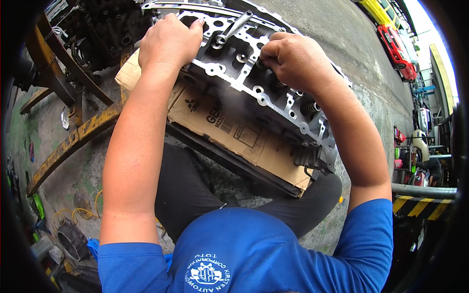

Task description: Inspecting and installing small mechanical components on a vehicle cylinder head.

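Left hand (168, 44): we cannot tell its grip.
Right hand (299, 61): curled; we cannot see around what.
Cylinder head (243, 78): beneath both our hands.
Metal tool (238, 25): between them.
Cardboard (190, 119): below them, nearer us.

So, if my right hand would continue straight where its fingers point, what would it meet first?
Probably the metal rod on the cylinder head, to the left of your right hand. Depth is unclear; it might catch the cylinder head itself first.
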`<state>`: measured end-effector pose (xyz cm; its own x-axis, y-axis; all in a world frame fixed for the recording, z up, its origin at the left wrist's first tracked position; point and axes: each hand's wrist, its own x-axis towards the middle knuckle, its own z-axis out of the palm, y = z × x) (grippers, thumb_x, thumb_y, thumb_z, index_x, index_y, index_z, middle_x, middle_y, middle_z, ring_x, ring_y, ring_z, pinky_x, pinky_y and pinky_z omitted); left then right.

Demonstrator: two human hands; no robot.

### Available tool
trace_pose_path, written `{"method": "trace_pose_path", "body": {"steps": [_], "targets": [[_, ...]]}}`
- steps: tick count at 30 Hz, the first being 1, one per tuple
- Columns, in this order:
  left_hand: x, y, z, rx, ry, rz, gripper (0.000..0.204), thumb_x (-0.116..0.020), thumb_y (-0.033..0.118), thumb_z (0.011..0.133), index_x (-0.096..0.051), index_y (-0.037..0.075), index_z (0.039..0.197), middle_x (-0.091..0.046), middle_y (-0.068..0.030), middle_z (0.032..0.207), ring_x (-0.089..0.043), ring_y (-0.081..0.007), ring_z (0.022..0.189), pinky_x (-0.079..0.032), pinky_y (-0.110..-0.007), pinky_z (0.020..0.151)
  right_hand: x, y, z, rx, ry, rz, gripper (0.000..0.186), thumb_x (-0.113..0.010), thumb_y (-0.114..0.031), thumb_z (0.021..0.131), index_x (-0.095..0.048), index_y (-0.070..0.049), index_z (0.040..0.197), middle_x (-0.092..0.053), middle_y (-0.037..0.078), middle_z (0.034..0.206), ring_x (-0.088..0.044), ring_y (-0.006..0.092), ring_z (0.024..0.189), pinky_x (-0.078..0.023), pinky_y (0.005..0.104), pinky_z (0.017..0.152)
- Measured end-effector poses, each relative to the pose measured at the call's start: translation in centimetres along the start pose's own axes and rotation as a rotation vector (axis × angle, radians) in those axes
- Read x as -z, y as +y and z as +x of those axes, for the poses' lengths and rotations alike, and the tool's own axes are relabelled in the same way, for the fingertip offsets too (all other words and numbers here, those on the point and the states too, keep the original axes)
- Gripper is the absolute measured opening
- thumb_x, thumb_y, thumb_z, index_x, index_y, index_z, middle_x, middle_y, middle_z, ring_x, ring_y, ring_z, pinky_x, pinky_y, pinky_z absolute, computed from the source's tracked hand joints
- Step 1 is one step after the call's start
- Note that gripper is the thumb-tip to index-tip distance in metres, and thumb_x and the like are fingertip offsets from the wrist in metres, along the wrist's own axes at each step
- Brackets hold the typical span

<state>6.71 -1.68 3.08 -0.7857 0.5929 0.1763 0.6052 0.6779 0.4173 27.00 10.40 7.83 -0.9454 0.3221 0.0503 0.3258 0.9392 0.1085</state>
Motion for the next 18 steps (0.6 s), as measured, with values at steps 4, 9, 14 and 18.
{"method": "trace_pose_path", "body": {"steps": [4, 9, 14, 18], "targets": [[-0.1, -0.1, -0.1, -0.003, 0.003, -0.001, 0.061, -0.058, 0.054, 0.096, -0.069, 0.001, 0.123, -0.073, -0.0214, 0.119, -0.070, -0.0356, 0.114, -0.055, -0.045, 0.099, 0.3, -0.2, 0.4, 0.008, -0.045, -0.033, 0.019, -0.067, -0.003, 0.077, -0.078, -0.010, 0.091, -0.073, 0.011, 0.096, -0.072, 0.0318, 0.094, -0.058, 0.0429, 0.082], [-0.3, -0.1, -0.1, -0.002, 0.008, -0.003, 0.061, -0.059, 0.054, 0.096, -0.069, 0.001, 0.124, -0.073, -0.0214, 0.118, -0.070, -0.0350, 0.114, -0.056, -0.045, 0.098, 0.8, -0.5, 1.0, -0.015, -0.099, -0.082, 0.013, -0.071, -0.006, 0.079, -0.078, -0.011, 0.089, -0.072, 0.009, 0.095, -0.071, 0.0306, 0.092, -0.057, 0.0418, 0.081], [-0.3, -0.1, -0.1, 0.003, -0.001, -0.005, 0.060, -0.057, 0.054, 0.097, -0.070, 0.001, 0.123, -0.073, -0.0216, 0.117, -0.070, -0.0350, 0.114, -0.056, -0.046, 0.098, 1.1, -0.7, 1.3, -0.032, -0.149, -0.095, 0.007, -0.074, -0.010, 0.082, -0.077, -0.013, 0.088, -0.070, 0.007, 0.095, -0.070, 0.0291, 0.091, -0.056, 0.0408, 0.081], [-0.4, -0.3, 0.2, 0.023, -0.017, -0.034, 0.067, -0.045, 0.060, 0.100, -0.068, 0.002, 0.124, -0.071, -0.0222, 0.121, -0.068, -0.0386, 0.116, -0.052, -0.050, 0.099, 0.9, -0.5, 1.3, -0.024, -0.126, -0.071, 0.008, -0.075, -0.010, 0.082, -0.078, -0.013, 0.088, -0.070, 0.006, 0.095, -0.070, 0.0285, 0.091, -0.056, 0.0405, 0.081]]}}
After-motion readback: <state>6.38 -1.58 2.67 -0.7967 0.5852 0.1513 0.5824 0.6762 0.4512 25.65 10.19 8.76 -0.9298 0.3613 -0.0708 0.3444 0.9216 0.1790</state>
